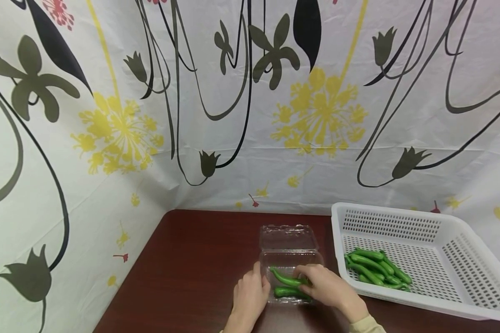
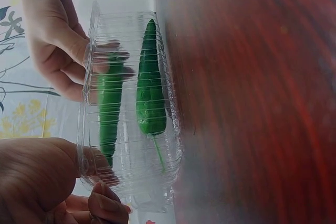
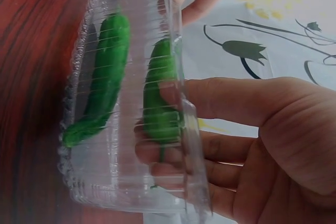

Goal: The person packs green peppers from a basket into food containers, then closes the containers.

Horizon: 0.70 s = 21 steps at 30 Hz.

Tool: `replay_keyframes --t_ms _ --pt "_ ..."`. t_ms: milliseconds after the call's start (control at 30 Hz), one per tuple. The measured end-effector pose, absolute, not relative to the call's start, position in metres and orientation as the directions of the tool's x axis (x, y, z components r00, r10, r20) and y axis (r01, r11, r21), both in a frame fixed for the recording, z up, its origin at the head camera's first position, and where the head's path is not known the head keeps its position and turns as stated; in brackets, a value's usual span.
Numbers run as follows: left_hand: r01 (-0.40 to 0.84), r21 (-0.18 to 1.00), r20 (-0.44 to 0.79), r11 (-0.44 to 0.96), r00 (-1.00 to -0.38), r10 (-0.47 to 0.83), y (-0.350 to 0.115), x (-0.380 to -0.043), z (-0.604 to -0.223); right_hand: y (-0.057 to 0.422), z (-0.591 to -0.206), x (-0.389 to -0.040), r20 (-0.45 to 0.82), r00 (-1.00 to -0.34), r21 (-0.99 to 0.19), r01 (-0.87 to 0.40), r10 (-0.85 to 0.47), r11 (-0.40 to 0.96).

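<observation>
Flower-printed cloth (image 1: 233,132) is hanging behind a dark red table (image 1: 191,268), where a clear plastic box (image 1: 291,258) is sitting with its lid raised. From where I'm standing, the left hand (image 1: 249,291) is gripping the box's left side, while the right hand's (image 1: 327,284) grip is clamping one green pepper (image 3: 156,121) inside. A second pepper (image 3: 107,66) is lying beside it. More peppers (image 1: 375,266) are resting in a white basket (image 1: 421,303) to the right.

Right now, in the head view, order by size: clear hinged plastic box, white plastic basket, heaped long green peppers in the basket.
Largest: white plastic basket
Then: clear hinged plastic box
Smallest: heaped long green peppers
</observation>
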<state>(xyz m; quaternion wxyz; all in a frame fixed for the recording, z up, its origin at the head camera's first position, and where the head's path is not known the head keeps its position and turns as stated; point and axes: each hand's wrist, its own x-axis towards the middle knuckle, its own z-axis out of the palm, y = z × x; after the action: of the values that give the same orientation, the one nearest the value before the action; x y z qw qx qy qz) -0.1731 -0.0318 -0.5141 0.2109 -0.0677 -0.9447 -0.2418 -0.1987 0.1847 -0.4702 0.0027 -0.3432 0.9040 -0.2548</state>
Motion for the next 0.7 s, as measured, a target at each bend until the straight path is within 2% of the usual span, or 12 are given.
replay_keyframes --t_ms 700 --pt "0.207 0.42 0.416 0.884 -0.909 0.015 -0.032 -0.172 -0.513 0.183 -0.482 -0.202 0.16 -0.759 -0.476 -0.619 -0.631 0.624"
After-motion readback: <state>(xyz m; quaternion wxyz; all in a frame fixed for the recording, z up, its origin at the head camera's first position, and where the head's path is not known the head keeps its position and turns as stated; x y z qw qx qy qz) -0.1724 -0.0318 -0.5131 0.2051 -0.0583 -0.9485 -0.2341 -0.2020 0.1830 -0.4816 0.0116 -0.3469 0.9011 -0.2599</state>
